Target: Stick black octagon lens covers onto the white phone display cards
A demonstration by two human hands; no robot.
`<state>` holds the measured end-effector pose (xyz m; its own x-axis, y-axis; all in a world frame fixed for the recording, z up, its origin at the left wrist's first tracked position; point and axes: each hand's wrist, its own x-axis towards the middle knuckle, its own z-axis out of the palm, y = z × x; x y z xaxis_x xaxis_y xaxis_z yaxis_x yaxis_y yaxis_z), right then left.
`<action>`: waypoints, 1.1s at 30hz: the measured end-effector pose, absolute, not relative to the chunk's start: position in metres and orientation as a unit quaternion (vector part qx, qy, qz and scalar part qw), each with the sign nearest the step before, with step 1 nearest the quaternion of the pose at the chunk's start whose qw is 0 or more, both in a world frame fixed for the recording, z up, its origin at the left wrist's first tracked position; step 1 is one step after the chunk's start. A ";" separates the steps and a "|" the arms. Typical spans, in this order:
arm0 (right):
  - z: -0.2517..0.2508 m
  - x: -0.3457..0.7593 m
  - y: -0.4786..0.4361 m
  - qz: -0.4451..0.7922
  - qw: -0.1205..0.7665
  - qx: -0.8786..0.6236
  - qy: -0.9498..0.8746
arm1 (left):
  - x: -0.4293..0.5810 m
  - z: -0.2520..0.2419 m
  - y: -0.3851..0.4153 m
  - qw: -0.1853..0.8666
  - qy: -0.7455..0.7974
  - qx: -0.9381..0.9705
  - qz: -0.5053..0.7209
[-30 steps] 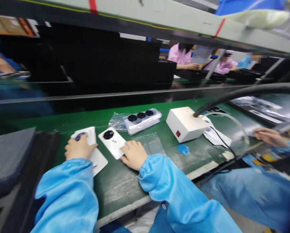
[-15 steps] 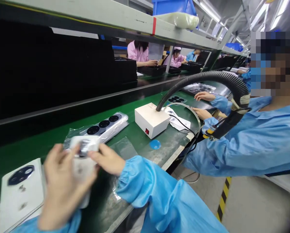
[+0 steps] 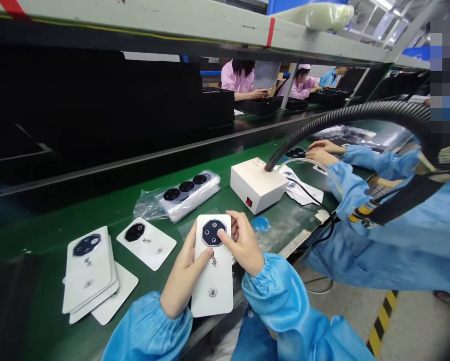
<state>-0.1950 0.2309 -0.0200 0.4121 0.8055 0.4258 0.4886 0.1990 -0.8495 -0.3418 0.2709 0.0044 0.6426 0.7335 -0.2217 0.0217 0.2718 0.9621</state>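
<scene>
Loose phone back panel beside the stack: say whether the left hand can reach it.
Probably yes: the loose phone back panel lies uncovered near the left hand, though that hand holds another panel.

From afar I see a factory line: pink-smocked workers (image 3: 230, 81) beyond a white box-shaped unit (image 3: 253, 189), a blue-smocked worker (image 3: 383, 253) right of it, a green desk (image 3: 108, 206) beneath.

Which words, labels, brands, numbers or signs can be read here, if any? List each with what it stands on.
No text can be read with certainty.
Held white panel: dark characters and a round emblem, too small to read.
Loose white panel: similar marks, too small.
Top panel of the stack: similar marks, too small.
White box: faint marks on top, too small.
</scene>
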 end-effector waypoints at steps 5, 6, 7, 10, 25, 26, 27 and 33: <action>-0.008 -0.183 0.226 0.001 0.540 -0.592 -0.598 | -0.344 0.001 0.269 0.588 0.353 0.686 0.242; -0.005 -0.183 0.224 -0.008 0.533 -0.589 -0.608 | -0.344 0.002 0.267 0.561 0.353 0.710 0.239; -0.003 -0.182 0.223 -0.012 0.529 -0.587 -0.613 | -0.344 0.002 0.265 0.537 0.351 0.730 0.235; -0.003 -0.182 0.220 0.009 0.514 -0.583 -0.629 | -0.343 0.000 0.258 0.496 0.343 0.768 0.215; -0.050 -0.179 0.247 0.094 0.172 -0.605 -0.772 | -0.429 0.027 0.324 0.539 0.574 0.480 0.387; -0.049 -0.179 0.249 0.094 0.176 -0.612 -0.765 | -0.426 0.022 0.323 0.558 0.561 0.506 0.344; -0.047 -0.178 0.249 0.095 0.181 -0.620 -0.757 | -0.423 0.016 0.322 0.566 0.546 0.541 0.298; -0.039 -0.185 0.191 0.244 0.214 -0.502 -0.801 | -0.404 -0.015 0.313 0.416 0.437 0.794 0.080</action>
<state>-0.1845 0.1909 -0.0385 -0.4038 0.9097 0.0974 0.7007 0.3759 -0.6064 -0.4038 0.3127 -0.0146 0.6058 0.7595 -0.2370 0.6268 -0.2721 0.7301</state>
